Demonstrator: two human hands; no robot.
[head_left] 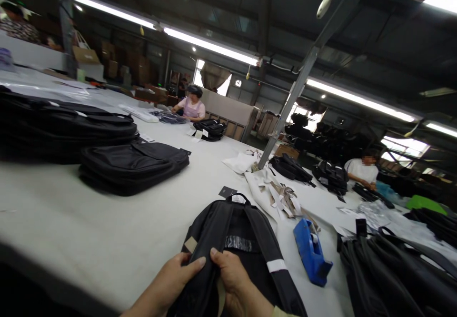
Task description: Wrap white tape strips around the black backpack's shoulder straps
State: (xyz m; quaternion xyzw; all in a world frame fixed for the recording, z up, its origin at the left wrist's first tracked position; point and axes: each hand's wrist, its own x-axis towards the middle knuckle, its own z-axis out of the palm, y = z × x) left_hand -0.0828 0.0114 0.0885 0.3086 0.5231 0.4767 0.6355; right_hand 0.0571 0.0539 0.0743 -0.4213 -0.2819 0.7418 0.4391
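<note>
A black backpack lies on the white table in front of me, its shoulder straps facing up and its top loop pointing away. My left hand grips the left shoulder strap from its outer side, thumb on top. From the inner side, my right hand pinches the same strap with its thumb; a pale strip shows beneath that hand. A tan patch sticks out beside the left strap. Around the right strap runs a white band. A black hang tag rests by the top loop.
Right of the backpack stands a blue tape dispenser, with paper scraps behind it. More black bags lie at the right. Other backpacks sit at the left. A metal post rises beyond; co-workers are farther back.
</note>
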